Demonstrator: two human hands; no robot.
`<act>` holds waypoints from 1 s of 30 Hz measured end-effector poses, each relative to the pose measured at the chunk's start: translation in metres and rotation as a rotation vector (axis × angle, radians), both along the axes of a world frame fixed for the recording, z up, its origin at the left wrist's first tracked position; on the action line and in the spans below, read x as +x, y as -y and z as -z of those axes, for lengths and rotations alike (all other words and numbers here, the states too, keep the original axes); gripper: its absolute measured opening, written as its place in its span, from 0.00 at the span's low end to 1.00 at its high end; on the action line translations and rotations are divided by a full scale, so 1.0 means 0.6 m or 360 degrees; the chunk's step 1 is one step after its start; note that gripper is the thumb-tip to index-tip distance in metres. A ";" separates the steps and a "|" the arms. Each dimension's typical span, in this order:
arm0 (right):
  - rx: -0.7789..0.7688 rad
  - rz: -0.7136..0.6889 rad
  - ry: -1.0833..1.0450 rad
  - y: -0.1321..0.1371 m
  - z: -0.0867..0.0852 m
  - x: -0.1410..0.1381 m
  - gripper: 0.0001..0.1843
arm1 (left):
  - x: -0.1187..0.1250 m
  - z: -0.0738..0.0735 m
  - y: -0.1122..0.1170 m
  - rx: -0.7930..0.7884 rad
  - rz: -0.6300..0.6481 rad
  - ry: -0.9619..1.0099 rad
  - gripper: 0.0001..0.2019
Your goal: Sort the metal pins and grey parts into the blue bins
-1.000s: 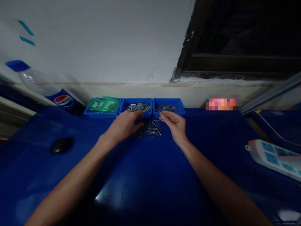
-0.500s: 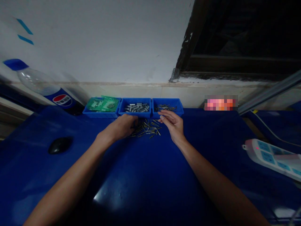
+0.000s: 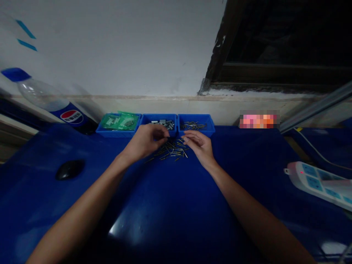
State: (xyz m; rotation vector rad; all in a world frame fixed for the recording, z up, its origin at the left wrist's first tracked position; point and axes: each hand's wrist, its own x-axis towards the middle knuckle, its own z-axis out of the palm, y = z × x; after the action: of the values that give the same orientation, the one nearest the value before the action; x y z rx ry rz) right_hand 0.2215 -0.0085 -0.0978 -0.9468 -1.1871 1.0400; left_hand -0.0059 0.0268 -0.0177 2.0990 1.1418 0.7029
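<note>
A loose pile of thin brass-toned metal pins (image 3: 173, 151) lies on the blue tabletop (image 3: 170, 205), just in front of three small blue bins. My left hand (image 3: 147, 142) hovers over the pile's left side, thumb and fingers curled together; whatever is between the fingertips is too small to make out. At the pile's right side is my right hand (image 3: 200, 146), its thumb pressed toward the fingertips; any small piece there cannot be made out. Behind the hands, the right bin (image 3: 210, 128) holds slim metal pins, and the middle bin (image 3: 176, 119) holds short grey metal sleeves, partly hidden by my left hand.
Green plastic packets (image 3: 121, 121) fill the left bin (image 3: 103, 131). A cola bottle (image 3: 55, 104) stands at the back left, behind a black mouse (image 3: 70, 169). On the right lies a white power strip (image 3: 316, 181). The wall (image 3: 137, 47) rises behind the bins.
My left hand has risen from the pile and shifted slightly right, its fingertips now nearer my right hand. The right hand has barely moved.
</note>
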 end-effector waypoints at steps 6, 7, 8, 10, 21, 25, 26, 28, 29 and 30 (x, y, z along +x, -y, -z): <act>0.0062 -0.0235 0.0159 0.004 -0.004 -0.005 0.14 | 0.020 0.004 0.009 -0.0277 -0.0061 0.0385 0.07; 0.0045 -0.0247 0.0155 0.004 -0.005 -0.004 0.13 | 0.021 0.007 0.009 -0.0301 -0.0060 0.0404 0.07; 0.0027 -0.0256 0.0142 0.004 -0.005 -0.003 0.11 | 0.023 0.010 0.009 -0.0323 -0.0054 0.0418 0.07; -0.0011 -0.0280 0.0105 0.003 -0.004 -0.001 0.09 | 0.027 0.015 0.009 -0.0350 -0.0039 0.0417 0.08; 0.0049 0.0067 -0.0036 -0.002 0.002 0.002 0.20 | -0.033 0.006 -0.002 -0.0060 0.0184 -0.0711 0.21; 0.0084 0.0067 0.0036 -0.002 0.000 0.003 0.24 | -0.048 0.008 -0.002 -0.0260 0.0296 -0.0981 0.28; 0.0087 0.0060 0.0044 -0.001 0.000 0.003 0.24 | -0.047 0.011 -0.002 -0.0276 0.0294 -0.1010 0.30; 0.0087 0.0050 0.0055 -0.001 0.000 0.004 0.22 | -0.042 0.017 -0.002 -0.0261 0.0279 -0.1024 0.31; 0.0085 0.0043 0.0059 -0.001 0.000 0.004 0.22 | -0.040 0.018 -0.002 -0.0247 0.0283 -0.1017 0.31; 0.0081 0.0037 0.0059 -0.001 -0.001 0.004 0.22 | -0.038 0.019 -0.001 -0.0238 0.0287 -0.1012 0.31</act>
State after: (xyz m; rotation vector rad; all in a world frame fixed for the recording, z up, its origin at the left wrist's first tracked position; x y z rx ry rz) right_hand 0.2237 -0.0080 -0.0974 -0.9413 -1.2247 0.9730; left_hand -0.0288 0.0276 -0.0290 2.3202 1.2491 -0.1551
